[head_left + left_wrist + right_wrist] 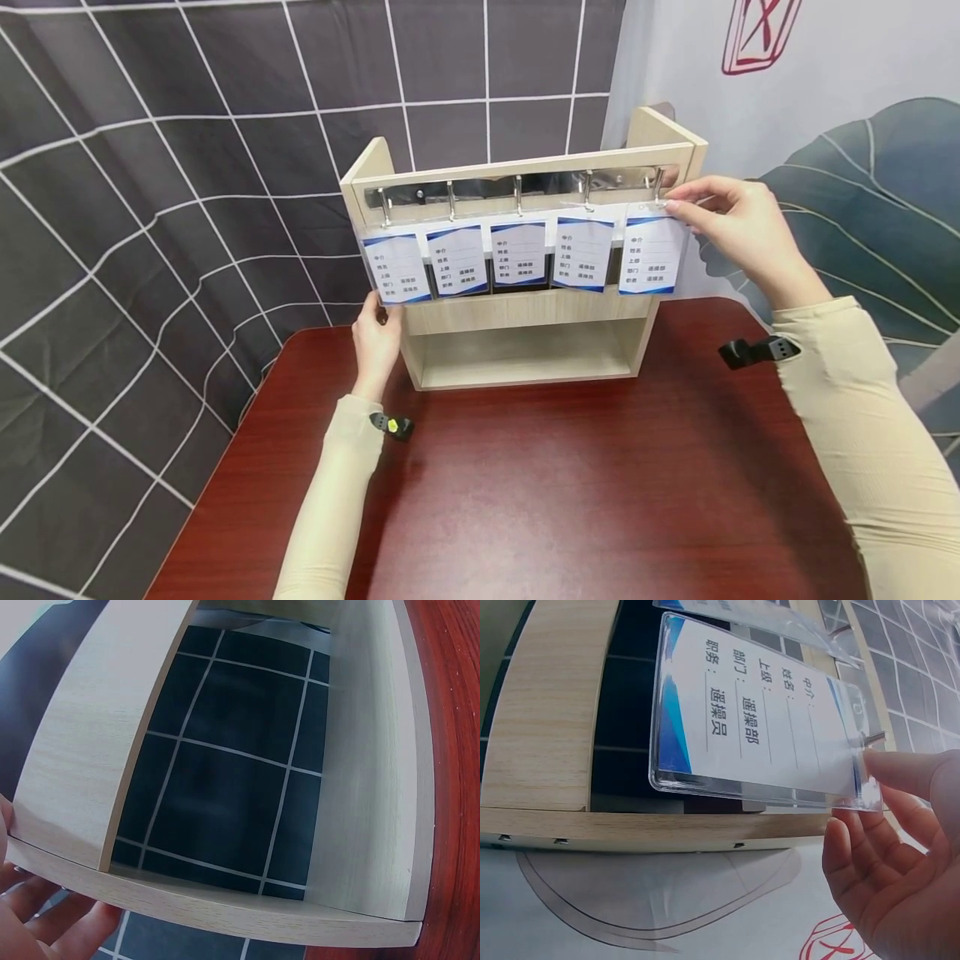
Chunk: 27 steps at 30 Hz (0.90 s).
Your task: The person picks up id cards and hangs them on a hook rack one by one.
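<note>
Several clear ID badge holders with white and blue cards hang in a row on the metal hooks of a pale wooden rack (pixel 525 310). My right hand (pixel 738 229) pinches the top edge of the rightmost ID badge holder (pixel 648 254) between thumb and fingers, at the last hook (pixel 660 183). In the right wrist view, the hook tip pokes out near the slot of this badge holder (pixel 757 712), beside my thumb. My left hand (pixel 377 342) holds the left side of the rack; in the left wrist view its fingers (pixel 79 922) lie around the side panel (pixel 225 909).
The rack stands on a dark red table (pixel 540 483), with an open lower shelf (pixel 525 354) facing me. A dark curtain with white grid lines (pixel 225 150) hangs behind and to the left. At the right is a pale wall covering (pixel 870 167) with leaf drawings.
</note>
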### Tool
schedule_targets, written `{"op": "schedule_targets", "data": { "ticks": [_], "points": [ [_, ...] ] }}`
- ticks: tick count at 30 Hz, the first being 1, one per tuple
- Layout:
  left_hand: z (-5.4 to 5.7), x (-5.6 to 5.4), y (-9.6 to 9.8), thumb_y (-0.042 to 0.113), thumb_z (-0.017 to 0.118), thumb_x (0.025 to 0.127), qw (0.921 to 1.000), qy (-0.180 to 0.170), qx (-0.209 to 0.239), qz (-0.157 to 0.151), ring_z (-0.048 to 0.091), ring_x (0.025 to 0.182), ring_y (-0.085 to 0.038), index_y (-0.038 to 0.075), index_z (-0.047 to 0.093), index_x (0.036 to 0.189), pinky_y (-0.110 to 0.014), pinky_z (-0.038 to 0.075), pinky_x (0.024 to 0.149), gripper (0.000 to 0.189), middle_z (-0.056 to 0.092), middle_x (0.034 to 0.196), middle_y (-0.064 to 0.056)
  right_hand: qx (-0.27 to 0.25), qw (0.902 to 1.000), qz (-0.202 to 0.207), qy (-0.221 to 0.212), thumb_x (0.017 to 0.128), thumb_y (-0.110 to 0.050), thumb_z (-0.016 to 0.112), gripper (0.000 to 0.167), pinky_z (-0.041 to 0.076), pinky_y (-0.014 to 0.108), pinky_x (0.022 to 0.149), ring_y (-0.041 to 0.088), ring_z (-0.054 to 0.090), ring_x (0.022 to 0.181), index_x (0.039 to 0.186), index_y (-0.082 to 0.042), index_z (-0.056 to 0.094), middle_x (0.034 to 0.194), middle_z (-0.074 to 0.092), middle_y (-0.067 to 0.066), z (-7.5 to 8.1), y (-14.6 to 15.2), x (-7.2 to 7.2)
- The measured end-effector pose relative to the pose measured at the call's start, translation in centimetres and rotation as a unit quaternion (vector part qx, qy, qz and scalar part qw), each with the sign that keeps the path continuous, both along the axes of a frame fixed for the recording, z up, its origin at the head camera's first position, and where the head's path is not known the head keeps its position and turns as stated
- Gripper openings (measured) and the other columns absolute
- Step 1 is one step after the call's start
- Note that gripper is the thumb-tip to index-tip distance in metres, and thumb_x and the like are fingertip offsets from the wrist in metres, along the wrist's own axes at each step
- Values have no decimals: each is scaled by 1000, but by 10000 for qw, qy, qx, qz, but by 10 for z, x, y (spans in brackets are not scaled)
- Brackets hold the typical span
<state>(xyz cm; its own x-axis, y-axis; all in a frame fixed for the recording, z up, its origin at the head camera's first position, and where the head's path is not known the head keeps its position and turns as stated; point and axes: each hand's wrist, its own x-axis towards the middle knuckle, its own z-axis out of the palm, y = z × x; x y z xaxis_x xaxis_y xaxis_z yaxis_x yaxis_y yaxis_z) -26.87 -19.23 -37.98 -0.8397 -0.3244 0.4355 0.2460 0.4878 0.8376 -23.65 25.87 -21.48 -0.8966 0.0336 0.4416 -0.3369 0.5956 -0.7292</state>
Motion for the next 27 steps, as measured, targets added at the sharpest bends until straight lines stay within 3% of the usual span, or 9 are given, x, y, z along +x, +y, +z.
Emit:
{"op": "schedule_targets", "data": {
  "ticks": [18,27],
  "points": [
    [0,0,0,21,60,99,10000,23,-13,-76,60,95,-30,11,63,125,-42,50,80,29,69,120,-16,-430,9983,-249,311,92,-30,75,28,43,18,64,3,59,86,118,-19,75,96,67,-18,-14,11,-3],
    [-1,1,-1,23,59,100,9999,-59,5,-81,63,100,-30,10,62,128,-45,52,87,32,68,124,-15,-272,9969,-562,486,95,-32,70,33,40,20,67,3,56,85,123,-16,72,91,62,-18,-34,15,4]
  ]
}}
